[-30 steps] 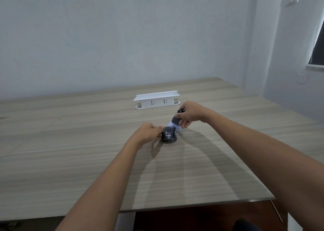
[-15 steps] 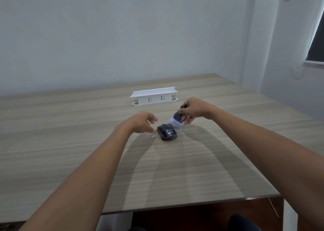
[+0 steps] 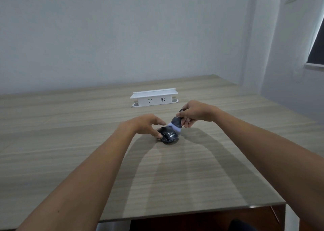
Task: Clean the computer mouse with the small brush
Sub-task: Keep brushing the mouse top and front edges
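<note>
Two bare hands meet over the middle of a pale wood-grain tabletop (image 3: pixel 70 143), with both forearms reaching in from the near edge. Between them lies the computer mouse (image 3: pixel 168 136), a black one with white lettering on its back, resting flat on the tabletop well short of the far wall.

On its left side the left hand (image 3: pixel 146 125) comes down over it, fingers (image 3: pixel 158 135) spread and loosely curved. One fingertip touches the mouse's left flank and the others arch above its far end; the hand is open around the mouse rather than clamped on it.

At the mouse's far right the right hand (image 3: pixel 194 114) is closed round the dark handle of the small brush (image 3: pixel 175 123), thumb and fingers wrapped on it so that only the top of the handle pokes out above the knuckles. That brush tilts down and to the left, and its pale bristles touch the far right end of the mouse.

Farther back on the tabletop, apart from the hands, stands a white power socket box (image 3: pixel 154 99) with two outlets facing the camera. Soft shadows of the arms fall across the wood nearer the viewer.
</note>
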`<state>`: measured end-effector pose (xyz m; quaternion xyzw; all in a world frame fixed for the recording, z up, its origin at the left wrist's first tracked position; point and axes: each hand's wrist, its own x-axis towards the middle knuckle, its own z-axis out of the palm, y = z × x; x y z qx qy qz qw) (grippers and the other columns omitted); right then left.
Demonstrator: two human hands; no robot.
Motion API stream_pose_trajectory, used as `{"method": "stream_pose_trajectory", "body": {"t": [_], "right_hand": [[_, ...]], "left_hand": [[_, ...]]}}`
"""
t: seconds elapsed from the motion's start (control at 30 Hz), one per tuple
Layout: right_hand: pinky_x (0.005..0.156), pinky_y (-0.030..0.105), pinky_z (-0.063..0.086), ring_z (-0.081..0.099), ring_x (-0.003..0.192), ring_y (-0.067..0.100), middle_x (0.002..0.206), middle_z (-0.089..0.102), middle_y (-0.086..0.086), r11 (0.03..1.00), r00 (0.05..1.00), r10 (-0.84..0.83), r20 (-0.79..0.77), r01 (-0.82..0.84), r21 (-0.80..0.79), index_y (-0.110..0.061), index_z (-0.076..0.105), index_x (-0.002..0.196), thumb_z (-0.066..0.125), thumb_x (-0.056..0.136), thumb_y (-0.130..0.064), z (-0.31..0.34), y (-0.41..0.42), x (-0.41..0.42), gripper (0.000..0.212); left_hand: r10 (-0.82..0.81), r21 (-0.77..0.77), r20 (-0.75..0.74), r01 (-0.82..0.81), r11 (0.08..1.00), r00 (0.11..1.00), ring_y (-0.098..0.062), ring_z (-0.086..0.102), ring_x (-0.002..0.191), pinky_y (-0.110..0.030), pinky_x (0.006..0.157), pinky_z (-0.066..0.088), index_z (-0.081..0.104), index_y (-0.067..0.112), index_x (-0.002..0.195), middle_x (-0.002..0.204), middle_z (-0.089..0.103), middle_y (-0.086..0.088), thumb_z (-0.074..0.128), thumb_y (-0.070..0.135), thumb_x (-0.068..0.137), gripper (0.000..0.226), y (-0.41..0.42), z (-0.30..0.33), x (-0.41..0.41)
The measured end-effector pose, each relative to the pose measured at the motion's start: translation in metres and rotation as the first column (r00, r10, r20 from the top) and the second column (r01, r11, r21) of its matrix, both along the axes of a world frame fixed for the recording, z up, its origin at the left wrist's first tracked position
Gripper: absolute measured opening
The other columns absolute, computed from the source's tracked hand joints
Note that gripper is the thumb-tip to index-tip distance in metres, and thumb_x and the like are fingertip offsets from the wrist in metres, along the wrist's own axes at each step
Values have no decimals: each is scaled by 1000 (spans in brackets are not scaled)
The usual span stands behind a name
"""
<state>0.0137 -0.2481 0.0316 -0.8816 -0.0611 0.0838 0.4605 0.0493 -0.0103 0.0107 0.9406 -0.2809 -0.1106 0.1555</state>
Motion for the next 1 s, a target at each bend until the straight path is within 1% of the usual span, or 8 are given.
{"method": "stream_pose_trajectory", "body": {"t": [0.13, 0.23, 0.37, 0.47, 0.57, 0.67, 0.77, 1.0], "right_hand": [[57, 28, 58, 67, 52, 19, 72, 71, 16, 1000, 1000, 16, -10, -16, 14, 2, 65, 94, 58, 100, -14, -1, 7, 3, 19], [56, 27, 58, 67, 51, 19, 72, 70, 16, 1000, 1000, 28, -8, -28, 4, 2, 65, 93, 58, 101, -14, -2, 11, 3, 19], [52, 27, 57, 66, 46, 16, 71, 70, 16, 998, 998, -40, 45, 42, -43, 1, 63, 88, 56, 101, -12, -1, 10, 4, 20], [47, 25, 55, 64, 43, 15, 70, 70, 16, 994, 993, -82, 80, 87, -65, 0, 64, 83, 54, 100, -10, 5, 7, 2, 21], [45, 24, 53, 63, 42, 15, 68, 70, 16, 990, 982, -131, 135, 137, -39, 4, 66, 87, 54, 98, -8, 17, -7, -21, 20], [45, 23, 53, 63, 41, 15, 67, 70, 16, 991, 980, -126, 151, 132, -27, 10, 69, 94, 56, 96, -8, 20, -6, -21, 23], [44, 23, 52, 63, 40, 15, 67, 70, 17, 995, 985, -91, 149, 97, -31, 10, 69, 93, 60, 96, -10, 16, 8, -20, 22], [43, 22, 51, 63, 39, 14, 64, 71, 15, 997, 987, -39, 153, 48, -55, 12, 71, 91, 63, 93, -9, 18, 34, -19, 23]], "left_hand": [[-33, 9, -13, 33, 999, 999, -10, 49, 134, -36, 115, 36, 57, 25, 140, 143, 57, 10, 83, 34, 76, 69, -2, 3, -2], [-15, -49, -59, 12, 999, 998, -10, 49, 134, -35, 116, 35, 56, 19, 141, 143, 57, 6, 83, 31, 77, 71, -1, 1, -5], [6, -154, -136, -27, 988, 991, -15, 50, 135, -30, 116, 35, 54, 10, 142, 143, 58, -2, 82, 22, 79, 70, 4, -6, -5], [19, -137, -147, -40, 990, 989, -17, 50, 135, -32, 116, 35, 51, 9, 143, 144, 57, -3, 82, 23, 80, 72, 4, -8, -5], [10, -120, -55, -16, 993, 998, -20, 58, 125, -39, 112, 42, 60, 11, 135, 132, 65, -3, 82, 34, 78, 64, -10, 0, -22], [12, -116, -11, -13, 993, 1000, -25, 67, 104, -47, 100, 50, 72, 15, 111, 106, 75, -4, 79, 49, 74, 51, -13, -5, -22], [25, -120, -9, -25, 992, 1000, -26, 69, 94, -47, 92, 51, 75, 18, 100, 94, 76, -5, 77, 52, 73, 44, -7, -12, -23], [55, -203, -91, -73, 976, 994, -21, 71, 99, -44, 98, 52, 73, 19, 113, 101, 77, -2, 83, 39, 73, 46, 3, -17, -22]]}}
